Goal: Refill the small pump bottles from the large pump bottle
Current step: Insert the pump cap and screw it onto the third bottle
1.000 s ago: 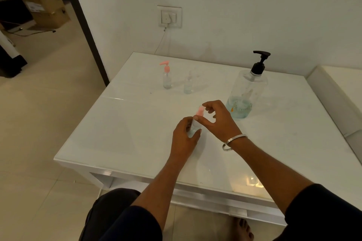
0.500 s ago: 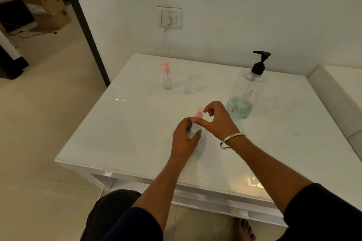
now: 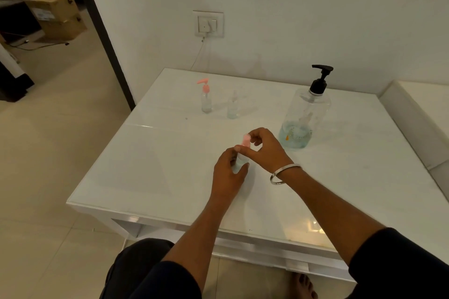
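Note:
A small clear bottle [image 3: 240,164] with a pink pump top [image 3: 246,141] stands at the middle of the white table [image 3: 150,172]. My left hand [image 3: 228,175] wraps its body. My right hand [image 3: 264,150], with a metal bangle on the wrist, pinches the pink pump top. The large clear pump bottle [image 3: 305,114] with a black pump stands to the right, a little blue liquid at its bottom. Farther back stand a small bottle with a pink pump [image 3: 206,99] and a small clear bottle [image 3: 233,108] whose top is too faint to make out.
A wall socket [image 3: 209,24] with a cord hangs behind the table. A white ledge [image 3: 413,114] borders the table's right side. Cardboard boxes [image 3: 56,14] sit on the floor past the doorway at the far left. My knees and a bare foot are under the near edge.
My right hand's fingers have shifted on the pink pump top, and its wrist has turned slightly. The left hand stays on the bottle's body. The other bottles have not moved.

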`<state>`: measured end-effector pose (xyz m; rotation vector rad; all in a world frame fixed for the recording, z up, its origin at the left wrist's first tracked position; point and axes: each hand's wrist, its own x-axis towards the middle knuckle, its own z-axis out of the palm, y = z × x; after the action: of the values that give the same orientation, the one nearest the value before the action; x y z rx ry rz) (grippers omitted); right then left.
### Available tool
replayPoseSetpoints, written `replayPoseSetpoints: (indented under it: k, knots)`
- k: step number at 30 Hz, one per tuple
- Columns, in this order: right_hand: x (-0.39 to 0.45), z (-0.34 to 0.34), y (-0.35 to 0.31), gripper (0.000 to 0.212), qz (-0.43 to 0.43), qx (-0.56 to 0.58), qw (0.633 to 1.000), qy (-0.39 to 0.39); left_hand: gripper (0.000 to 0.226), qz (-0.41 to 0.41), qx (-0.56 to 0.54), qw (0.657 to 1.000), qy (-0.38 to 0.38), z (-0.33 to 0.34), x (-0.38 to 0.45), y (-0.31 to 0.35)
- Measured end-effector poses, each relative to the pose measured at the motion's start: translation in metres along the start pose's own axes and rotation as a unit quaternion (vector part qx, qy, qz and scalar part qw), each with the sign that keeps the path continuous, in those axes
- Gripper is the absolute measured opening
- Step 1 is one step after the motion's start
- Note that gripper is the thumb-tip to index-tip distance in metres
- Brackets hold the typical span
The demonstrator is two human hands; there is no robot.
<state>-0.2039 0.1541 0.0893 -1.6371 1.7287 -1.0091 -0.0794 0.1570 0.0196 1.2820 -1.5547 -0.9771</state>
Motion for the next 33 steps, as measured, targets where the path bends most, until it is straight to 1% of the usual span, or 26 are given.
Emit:
replayPoseSetpoints:
  k: [3, 5, 6, 8, 9, 11, 13, 14, 16, 18, 20, 22, 24, 26, 27, 29, 31, 33]
  knots:
    - [-0.002, -0.007, -0.001, 0.031, -0.043, -0.007, 0.999, -0.026, 0.029, 0.005, 0.002, 1.000, -0.004, 0.000, 0.000, 0.000]
    - [-0.002, -0.009, -0.001, 0.024, -0.037, -0.004, 0.999, -0.009, 0.031, 0.006, 0.003, 1.000, -0.006, 0.000, 0.000, -0.001]
    - [-0.002, -0.008, 0.000, 0.023, -0.023, 0.005, 1.000, 0.010, 0.032, 0.006, 0.004, 1.000, -0.005, 0.000, 0.000, -0.001]
    - [0.000, -0.003, 0.000, 0.031, 0.005, 0.009, 0.999, 0.041, 0.035, -0.002, 0.004, 1.000, -0.001, 0.001, 0.000, -0.001]
    - [0.001, 0.001, -0.001, 0.035, 0.018, 0.003, 0.999, 0.044, 0.037, -0.006, 0.005, 1.000, 0.000, 0.001, 0.000, -0.001]
    - [0.002, 0.005, -0.001, 0.041, 0.033, -0.004, 0.999, 0.029, 0.036, -0.008, 0.003, 1.000, -0.001, 0.002, 0.001, -0.002]
    - [0.001, 0.004, -0.002, 0.043, 0.018, 0.007, 1.000, 0.003, 0.035, -0.004, 0.002, 1.000, -0.002, 0.002, 0.001, -0.002]
    - [0.000, 0.002, -0.002, 0.042, 0.004, 0.015, 1.000, -0.007, 0.036, -0.002, 0.003, 1.000, -0.002, 0.001, 0.001, -0.003]
    - [-0.001, -0.004, -0.002, 0.031, -0.024, 0.015, 0.999, -0.019, 0.035, -0.001, 0.005, 1.000, -0.004, 0.001, 0.001, -0.003]
    - [-0.002, -0.007, -0.001, 0.021, -0.032, 0.008, 0.999, -0.016, 0.032, 0.001, 0.006, 1.000, -0.008, 0.001, 0.002, -0.003]
    - [-0.001, -0.005, -0.001, 0.022, -0.021, -0.002, 1.000, 0.011, 0.032, 0.003, 0.004, 1.000, -0.004, 0.001, 0.002, -0.003]
    - [0.001, 0.000, -0.001, 0.030, 0.000, -0.015, 0.999, 0.031, 0.035, 0.000, 0.003, 1.000, 0.001, 0.001, 0.002, -0.002]
    - [0.002, 0.002, -0.001, 0.035, 0.014, -0.015, 0.999, 0.026, 0.036, 0.000, 0.006, 1.000, 0.001, 0.001, 0.001, -0.002]
    - [0.001, 0.000, 0.000, 0.038, 0.007, -0.007, 1.000, -0.004, 0.035, 0.002, 0.007, 1.000, -0.002, 0.001, 0.001, -0.002]
    - [0.000, -0.002, 0.001, 0.038, -0.005, -0.004, 1.000, -0.022, 0.034, 0.004, 0.007, 1.000, -0.004, 0.000, 0.001, -0.003]
    - [-0.003, -0.008, 0.002, 0.027, -0.033, -0.001, 0.999, -0.040, 0.033, 0.008, 0.008, 1.000, -0.008, 0.000, 0.002, -0.003]
    - [-0.004, -0.010, 0.002, 0.016, -0.045, -0.002, 0.999, -0.021, 0.032, 0.009, 0.006, 1.000, -0.010, 0.000, 0.002, -0.003]
    - [-0.003, -0.006, 0.003, 0.023, -0.040, -0.005, 0.999, 0.018, 0.030, 0.010, 0.002, 1.000, -0.008, 0.000, 0.002, -0.003]
